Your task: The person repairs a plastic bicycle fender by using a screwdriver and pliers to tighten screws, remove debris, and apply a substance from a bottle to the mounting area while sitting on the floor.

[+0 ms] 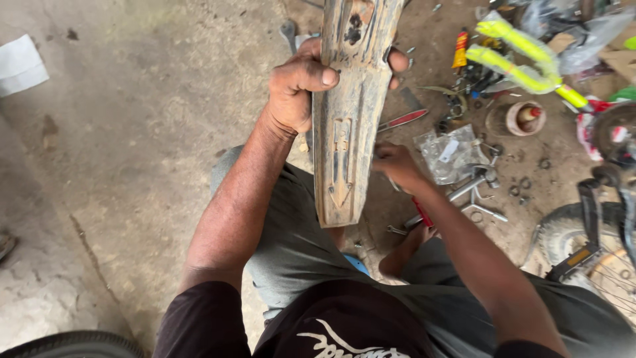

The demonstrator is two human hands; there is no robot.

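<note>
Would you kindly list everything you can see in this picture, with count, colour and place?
mudguard: one, dusty brown, held upright at centre
screwdriver: one, red handle, on floor behind mudguard
clear plastic bag: one, on floor to the right
yellow-green frame part: one, top right
round tin: one, reddish, right of bag
bicycle wheel: one, black tyre, right edge
white paper: one, top left
concrete floor: grey, stained
left hand: gripping mudguard's left edge
right hand: at mudguard's right edge, grip unclear
</note>
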